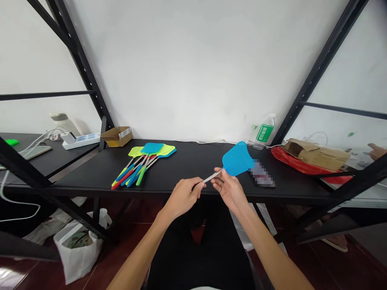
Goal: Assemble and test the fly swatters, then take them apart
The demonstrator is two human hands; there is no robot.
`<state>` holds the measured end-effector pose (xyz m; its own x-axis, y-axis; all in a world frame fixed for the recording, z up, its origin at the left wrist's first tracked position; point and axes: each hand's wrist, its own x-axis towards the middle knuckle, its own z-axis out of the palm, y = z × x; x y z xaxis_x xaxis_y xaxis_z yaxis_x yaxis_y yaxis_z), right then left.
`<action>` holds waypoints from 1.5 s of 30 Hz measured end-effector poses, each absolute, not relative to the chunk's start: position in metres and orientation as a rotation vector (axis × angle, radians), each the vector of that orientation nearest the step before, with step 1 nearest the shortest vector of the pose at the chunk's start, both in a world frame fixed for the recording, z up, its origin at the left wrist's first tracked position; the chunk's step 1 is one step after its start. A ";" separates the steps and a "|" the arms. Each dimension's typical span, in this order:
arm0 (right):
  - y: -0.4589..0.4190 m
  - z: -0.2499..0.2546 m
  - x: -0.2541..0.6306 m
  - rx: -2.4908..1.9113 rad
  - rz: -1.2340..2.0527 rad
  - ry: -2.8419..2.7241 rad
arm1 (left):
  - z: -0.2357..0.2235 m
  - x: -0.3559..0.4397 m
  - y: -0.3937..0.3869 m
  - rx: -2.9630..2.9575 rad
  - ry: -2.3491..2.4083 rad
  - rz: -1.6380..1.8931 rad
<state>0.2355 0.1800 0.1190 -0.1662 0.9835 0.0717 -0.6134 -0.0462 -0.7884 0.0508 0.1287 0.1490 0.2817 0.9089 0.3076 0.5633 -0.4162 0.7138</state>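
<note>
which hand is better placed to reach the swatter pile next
Probably the left hand, nearer the multicoloured plastic swatter pile; both hold the perforated blue swatter by its silver shaft, the right hand farther away.

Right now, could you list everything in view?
Held swatter: one, blue, above table
Swatter pile: several, multicoloured, table's left
Table: one, black, centre
Small box: one, brown, back left
Bottle: one, clear, back right
Pixelated item: one, colours obscured, right
Carton: one, brown, right
Object beneath carton: one, red, right
Power strip: one, white, left
Flask: one, pale, left
Bag: one, white, floor
Cables: several, white, left and back
Bars: several, black, both sides
Wall: one, white, back
Floor: one, dark red, below
Other person's hand: one, bare, right edge
Legs: two, black-clad, below
Left grip: one, bare, on held swatter
Right grip: one, bare, on held swatter
</note>
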 end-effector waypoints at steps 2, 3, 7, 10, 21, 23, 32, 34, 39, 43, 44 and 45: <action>0.183 0.111 0.232 -0.601 1.574 -0.909 | 0.148 0.051 0.131 2.091 1.289 0.919; 0.183 0.108 0.231 -0.599 1.559 -0.947 | 0.149 0.051 0.130 2.091 1.262 0.889; 0.186 0.102 0.224 -0.594 1.461 -1.042 | 0.151 0.052 0.127 2.124 1.215 0.824; 0.190 0.102 0.217 -0.652 1.344 -0.959 | 0.146 0.058 0.126 2.243 1.444 0.795; 0.212 0.105 0.203 -0.698 1.334 -0.704 | 0.137 0.051 0.138 2.185 1.612 0.725; 0.219 0.106 0.211 -0.659 1.324 -0.686 | 0.142 0.038 0.138 2.072 1.416 0.670; 0.233 0.116 0.246 -0.666 1.265 -0.652 | 0.146 0.005 0.135 2.350 1.977 0.724; 0.224 0.113 0.242 -0.700 1.367 -0.804 | 0.143 0.005 0.138 2.376 1.951 0.764; 0.214 0.106 0.236 -0.790 1.369 -0.961 | 0.137 0.006 0.143 2.423 1.913 0.840; 0.229 0.109 0.261 -0.769 1.241 -0.775 | 0.134 -0.015 0.148 2.436 1.991 0.931; 0.232 0.110 0.269 -0.759 1.206 -0.732 | 0.133 -0.023 0.150 2.443 2.014 0.957; 0.236 0.111 0.275 -0.750 1.175 -0.701 | 0.132 -0.032 0.151 2.456 2.029 0.970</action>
<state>0.2755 0.2356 0.1113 0.2391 0.9667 0.0907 -0.5392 0.2099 -0.8156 -0.0318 0.1514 0.1323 0.0958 0.8360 0.5403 0.9454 -0.2463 0.2135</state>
